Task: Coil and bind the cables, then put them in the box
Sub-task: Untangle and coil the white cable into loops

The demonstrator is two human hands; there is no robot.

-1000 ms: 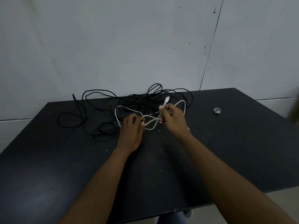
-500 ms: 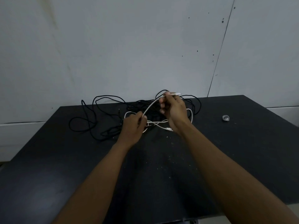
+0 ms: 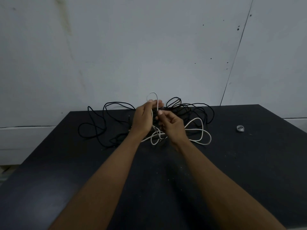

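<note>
At the far middle of the dark surface [image 3: 240, 166], both bare hands work on the white cable [image 3: 152, 93], raised slightly above the tabletop. Left hand [image 3: 144, 119]: its grip is curled round the white cable, and a small upright loop of that cable rises above the fingertips against the grey wall [image 3: 116, 47]. Right hand [image 3: 173, 126]: its grip appears to pinch the same cable between thumb and forefinger, just beside the left hand's fingers, with the other fingers curled in; the exact contact point is partly hidden. From the hands, the remaining length of the white cable drops to the surface and lies there in several loose, overlapping loops, most of them spreading to the right of the right wrist. Behind and to either side of the hands lie the black cables [image 3: 182, 110], an uncoiled tangle resting on the surface near the wall, with long strands trailing off to the left. Well apart from the cables, to the right, a small pale ring-shaped strap [image 3: 240, 128] lies on the surface by itself.
</note>
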